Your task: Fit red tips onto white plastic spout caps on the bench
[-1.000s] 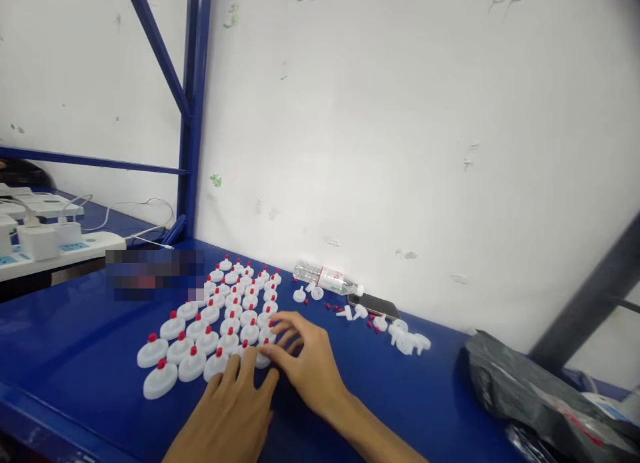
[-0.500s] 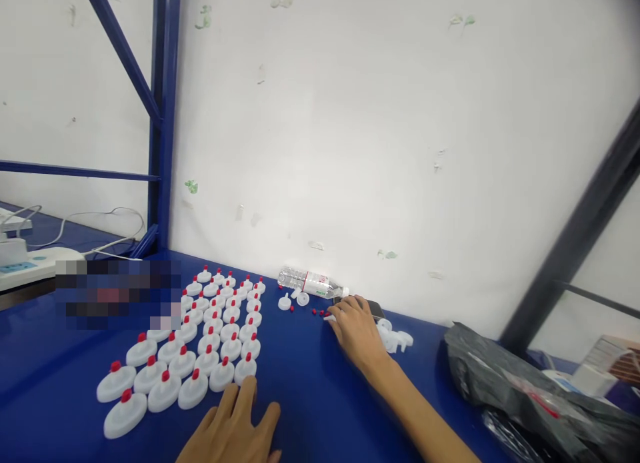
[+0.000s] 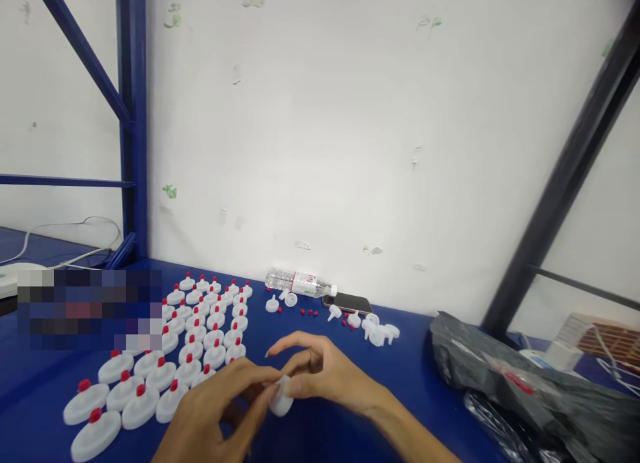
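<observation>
Close in front of me, both hands meet at a white spout cap (image 3: 281,400), a round plastic lid tilted on its side. My right hand (image 3: 327,376) pinches its disc between thumb and fingers. My left hand (image 3: 215,403) has thumb and fingertips closed at its left side, which hides the spout; whether a red tip sits there I cannot tell. To the left stand rows of white spout caps with red tips (image 3: 141,406). Farther off lie loose white spout caps (image 3: 377,332) without tips and several small red tips (image 3: 309,312).
A clear plastic bottle (image 3: 300,283) lies along the wall, beside a dark phone (image 3: 349,302). A grey plastic bag (image 3: 500,370) slumps on the right of the blue table (image 3: 395,390). Blue frame posts (image 3: 133,116) rise at the left, and a dark slanted post at the right.
My right hand has come back from near the phone, bringing a white spout cap. My left hand has moved right from the rows and met it. The view has shifted slightly right.
</observation>
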`<move>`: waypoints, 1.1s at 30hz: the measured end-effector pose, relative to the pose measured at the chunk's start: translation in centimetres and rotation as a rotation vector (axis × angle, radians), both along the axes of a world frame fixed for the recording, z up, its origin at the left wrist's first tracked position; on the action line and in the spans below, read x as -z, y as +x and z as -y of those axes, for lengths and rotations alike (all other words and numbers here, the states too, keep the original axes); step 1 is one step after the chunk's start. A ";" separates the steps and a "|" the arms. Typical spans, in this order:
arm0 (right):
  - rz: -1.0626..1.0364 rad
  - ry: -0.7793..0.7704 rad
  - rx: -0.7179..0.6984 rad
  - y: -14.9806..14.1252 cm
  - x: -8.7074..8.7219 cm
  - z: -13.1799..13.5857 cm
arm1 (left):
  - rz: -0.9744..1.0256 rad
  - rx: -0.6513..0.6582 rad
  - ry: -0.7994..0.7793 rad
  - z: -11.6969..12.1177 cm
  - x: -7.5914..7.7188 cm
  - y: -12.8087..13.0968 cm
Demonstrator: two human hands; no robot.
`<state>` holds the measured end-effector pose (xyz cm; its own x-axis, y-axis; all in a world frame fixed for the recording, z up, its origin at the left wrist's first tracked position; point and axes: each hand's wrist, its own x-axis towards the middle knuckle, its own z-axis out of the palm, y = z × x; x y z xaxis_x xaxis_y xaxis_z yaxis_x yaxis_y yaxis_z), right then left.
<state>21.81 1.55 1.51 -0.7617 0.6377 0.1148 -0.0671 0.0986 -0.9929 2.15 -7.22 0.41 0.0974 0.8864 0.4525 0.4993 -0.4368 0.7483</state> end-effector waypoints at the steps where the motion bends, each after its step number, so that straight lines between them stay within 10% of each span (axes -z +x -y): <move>1: 0.023 0.076 0.052 0.2 -0.2 -0.3 | -0.005 0.001 -0.029 -0.1 -0.1 -0.1; 8: 0.748 1.032 0.709 2.6 0.0 -3.8 | -0.203 -0.065 0.102 -0.1 1.6 1.4; 19: 0.942 1.102 0.562 1.1 3.6 -6.9 | -0.305 -0.019 0.038 -0.5 3.2 2.4; 33: 0.879 1.052 0.476 1.4 2.2 -3.4 | -0.345 -0.064 0.034 -1.0 3.1 1.8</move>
